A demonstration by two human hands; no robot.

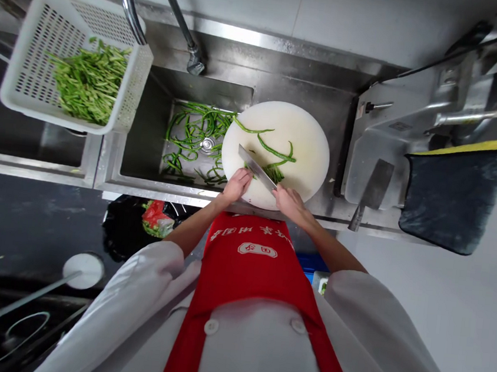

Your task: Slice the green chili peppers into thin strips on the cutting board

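A round white cutting board rests over the right end of a steel sink. On it lie a few long green beans and a small bunch near the front edge. My right hand is closed on the handle of a knife, whose blade angles up to the left across the bunch. My left hand is curled, fingers pressed down on the beans just left of the blade.
More long beans lie in the sink basin under a curved tap. A white perforated basket of cut beans sits at upper left. A cleaver leans by a steel machine at right.
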